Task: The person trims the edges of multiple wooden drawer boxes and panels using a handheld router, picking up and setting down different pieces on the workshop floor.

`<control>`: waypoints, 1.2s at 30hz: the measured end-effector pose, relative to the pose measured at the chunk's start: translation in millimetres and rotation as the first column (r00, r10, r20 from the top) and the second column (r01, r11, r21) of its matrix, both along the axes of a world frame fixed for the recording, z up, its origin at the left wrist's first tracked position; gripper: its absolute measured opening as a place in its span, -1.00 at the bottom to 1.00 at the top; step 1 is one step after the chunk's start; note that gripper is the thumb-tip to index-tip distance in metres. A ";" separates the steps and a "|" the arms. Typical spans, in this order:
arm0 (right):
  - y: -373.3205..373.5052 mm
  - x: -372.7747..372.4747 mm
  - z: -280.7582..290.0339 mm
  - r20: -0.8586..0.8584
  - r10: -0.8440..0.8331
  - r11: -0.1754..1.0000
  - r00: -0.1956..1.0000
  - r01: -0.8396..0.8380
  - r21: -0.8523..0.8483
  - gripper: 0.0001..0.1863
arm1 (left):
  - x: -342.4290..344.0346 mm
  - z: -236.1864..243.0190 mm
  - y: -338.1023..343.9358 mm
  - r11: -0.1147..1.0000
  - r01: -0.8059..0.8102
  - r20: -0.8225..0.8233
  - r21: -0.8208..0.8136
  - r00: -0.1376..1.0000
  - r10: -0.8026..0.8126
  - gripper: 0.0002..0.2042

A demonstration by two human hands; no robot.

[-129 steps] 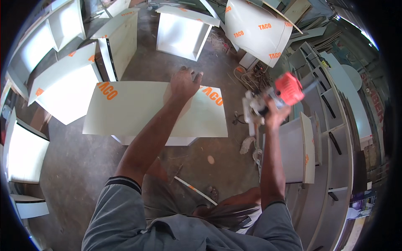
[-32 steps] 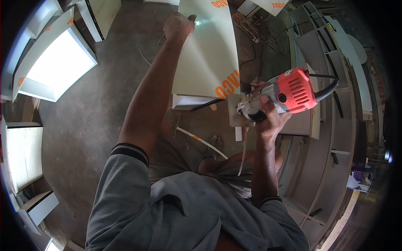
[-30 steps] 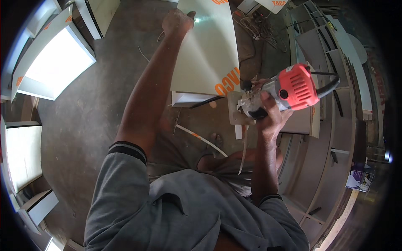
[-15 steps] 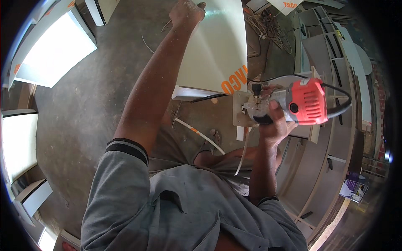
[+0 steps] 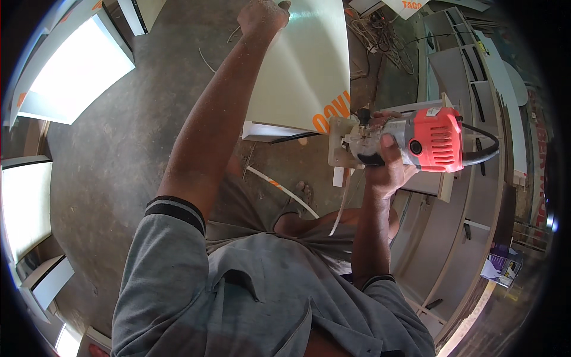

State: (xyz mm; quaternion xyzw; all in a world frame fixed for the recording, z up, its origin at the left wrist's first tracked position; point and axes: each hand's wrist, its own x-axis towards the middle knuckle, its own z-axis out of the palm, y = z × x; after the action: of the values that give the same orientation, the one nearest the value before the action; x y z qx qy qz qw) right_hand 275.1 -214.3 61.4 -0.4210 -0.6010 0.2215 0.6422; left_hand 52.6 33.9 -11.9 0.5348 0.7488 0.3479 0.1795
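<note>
My right hand [image 5: 386,171] is wrapped round a trim router [image 5: 437,141] with a red motor housing, a grey body and a black cord. The router lies on its side, its pale base plate [image 5: 340,143] turned left, by the near right corner of a white box-like cabinet [image 5: 300,77]. Whether the plate touches the box I cannot tell. Stretched far forward, my left hand [image 5: 263,18] is closed at the box's left edge; most of its fingers are hidden. A thin pale edging strip [image 5: 340,208] hangs below the router.
Another edging strip [image 5: 282,187] lies near my foot [image 5: 304,191]. Coiled cables [image 5: 380,38] sit beyond the box on the right. A long cabinet frame [image 5: 443,250] with dividers runs along my right side. White panels [image 5: 77,71] stand at the left.
The router in my right hand has shifted slightly away from me, its base plate nearer the box's corner. My left hand stays at the box's edge.
</note>
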 end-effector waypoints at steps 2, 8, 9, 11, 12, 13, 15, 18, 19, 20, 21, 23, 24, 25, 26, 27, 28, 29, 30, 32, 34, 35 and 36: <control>1.8 -0.2 -2.2 -0.045 0.006 1.000 0.999 -0.007 -0.008 -0.50 | 0.0 0.4 -0.2 1.000 0.003 -0.013 -0.003 1.000 -0.003 -0.34; 11.5 2.5 -3.7 -0.047 0.000 1.000 0.999 0.000 0.008 -0.49 | 1.5 5.6 -7.0 1.000 -0.003 -0.006 0.001 1.000 0.003 -0.33; 12.8 2.5 -3.9 -0.043 -0.007 1.000 0.999 0.008 0.013 -0.48 | 1.8 6.5 -8.4 1.000 -0.021 0.024 -0.004 0.999 0.022 -0.33; 14.2 1.8 -4.1 -0.053 -0.005 1.000 0.999 0.006 0.012 -0.48 | 1.4 8.7 -11.0 0.999 -0.040 0.055 -0.012 0.998 0.040 -0.33; 14.2 1.3 -4.2 -0.061 -0.003 1.000 0.998 0.005 0.018 -0.48 | -0.4 9.8 -11.7 1.000 -0.027 0.045 0.010 0.999 0.027 -0.34; 14.9 0.8 -4.5 -0.063 -0.009 1.000 0.998 0.010 0.014 -0.48 | -0.6 10.9 -12.3 0.999 -0.014 0.037 0.033 0.999 0.012 -0.34; 17.4 0.1 -4.9 -0.079 0.006 0.999 0.997 -0.003 0.039 -0.48 | -1.4 12.9 -12.5 1.000 -0.006 0.036 0.028 0.999 0.005 -0.36; 19.8 -0.1 -4.6 -0.069 -0.005 0.999 0.998 0.008 0.044 -0.49 | -2.7 13.8 -12.0 1.000 0.019 0.071 -0.008 0.997 -0.018 -0.37; 21.2 0.0 -4.4 -0.068 -0.004 0.999 0.998 0.006 0.043 -0.49 | -2.7 13.1 -11.8 0.999 0.039 0.110 -0.038 0.993 -0.035 -0.38; 22.8 0.4 -3.8 -0.063 -0.002 0.999 0.998 0.004 0.043 -0.49 | -2.7 11.6 -11.6 0.999 0.038 0.111 -0.038 0.993 -0.033 -0.38; 24.5 0.6 -3.6 -0.057 -0.002 0.999 0.998 0.005 0.043 -0.50 | -1.4 9.4 -11.5 1.000 0.013 0.097 0.017 0.995 -0.015 -0.39; 27.7 0.3 -3.7 -0.056 -0.010 0.999 0.998 0.013 0.049 -0.51 | 1.7 4.3 -11.4 0.997 -0.009 0.087 0.079 0.996 0.002 -0.40; 30.2 0.2 -3.5 -0.057 -0.019 0.998 0.998 0.022 0.051 -0.52 | 3.5 1.7 -11.7 0.988 -0.054 0.070 0.141 0.997 0.045 -0.41; 32.9 0.0 -3.5 -0.055 -0.018 0.998 0.998 0.021 0.056 -0.52 | 4.1 0.2 -11.1 0.974 -0.098 0.056 0.203 0.995 0.088 -0.42; 36.3 -0.2 -3.6 -0.035 -0.046 0.997 0.998 0.049 0.065 -0.53 | 4.0 0.1 -10.0 0.973 -0.099 0.058 0.209 0.994 0.089 -0.42; 40.4 -0.5 -3.6 -0.015 -0.076 0.994 0.997 0.077 0.074 -0.55 | 3.8 0.0 -9.7 0.983 -0.080 0.070 0.164 0.995 0.069 -0.42; 46.1 -0.6 -3.6 -0.014 -0.075 0.994 0.997 0.076 0.080 -0.55 | 3.1 0.9 -9.4 0.991 -0.060 0.083 0.118 0.995 0.050 -0.42; 52.5 -0.7 -3.3 0.008 -0.087 0.994 0.996 0.086 0.073 -0.54 | 2.0 3.0 -8.5 0.990 -0.062 0.084 0.124 0.995 0.051 -0.42; 57.6 0.0 -2.5 0.029 -0.099 0.993 0.995 0.097 0.066 -0.54 | 0.7 5.6 -7.4 0.999 -0.008 0.070 0.050 0.998 0.004 -0.38; 64.6 1.1 -0.6 0.077 -0.109 0.993 0.991 0.105 0.058 -0.54 | -0.9 9.9 -7.5 0.999 0.043 0.062 -0.022 0.997 -0.042 -0.34; 74.5 -0.7 -0.5 0.069 -0.126 0.991 0.990 0.123 0.049 -0.56 | -1.7 12.4 -8.7 0.999 0.046 0.039 -0.022 0.998 -0.045 -0.35; 79.8 -1.7 0.0 0.053 -0.104 0.993 0.993 0.101 0.056 -0.58 | -2.4 12.9 -9.1 0.999 0.035 0.038 -0.006 0.999 -0.034 -0.35; 84.2 -3.2 0.6 0.054 -0.102 0.993 0.993 0.099 0.060 -0.58 | -3.4 13.3 -9.2 0.999 0.033 0.040 0.009 0.999 -0.033 -0.36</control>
State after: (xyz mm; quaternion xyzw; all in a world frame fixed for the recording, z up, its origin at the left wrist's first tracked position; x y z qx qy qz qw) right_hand 271.8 -130.1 62.0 -0.4383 -0.6033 0.1594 0.6469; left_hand 49.3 24.7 1.3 0.5407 0.7346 0.3588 0.1981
